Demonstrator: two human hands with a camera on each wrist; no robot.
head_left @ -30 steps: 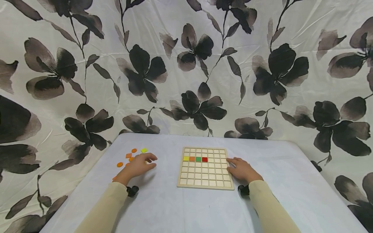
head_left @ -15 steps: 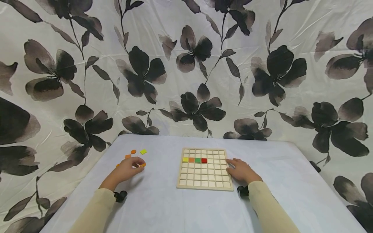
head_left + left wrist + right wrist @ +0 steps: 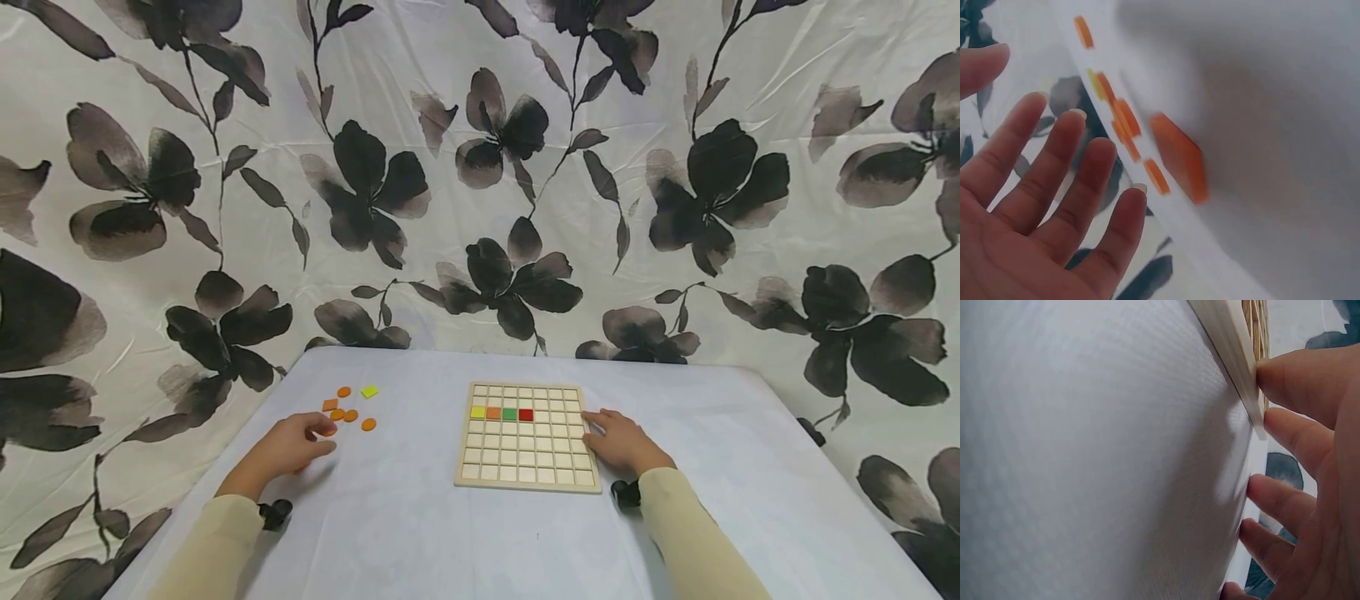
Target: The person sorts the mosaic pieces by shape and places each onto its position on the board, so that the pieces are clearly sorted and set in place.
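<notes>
My left hand point(image 3: 288, 443) is over the left part of the table, its fingers spread and straight in the left wrist view, with nothing in its grasp. Close by its fingertips is an orange disc point(image 3: 328, 431), partly covered in the head view. An orange square tile point(image 3: 1179, 157) lies on the cloth below the hand. Several orange discs point(image 3: 368, 424), another orange square point(image 3: 330, 405) and a yellow-green square point(image 3: 369, 391) lie farther off. My right hand point(image 3: 626, 442) touches the right edge of a wooden grid board point(image 3: 528, 487) with thumb and forefinger.
One row of the board carries a yellow tile point(image 3: 477, 412), an orange tile point(image 3: 493, 413), a green tile point(image 3: 510, 414) and a red tile point(image 3: 526, 415). A white cloth point(image 3: 420, 533) covers the table. Behind hangs a floral curtain point(image 3: 450, 200).
My left hand has moved left and nearer to me. An orange disc at its fingertips half a second ago now lies apart from it on the cloth. My right hand stays at the board.
</notes>
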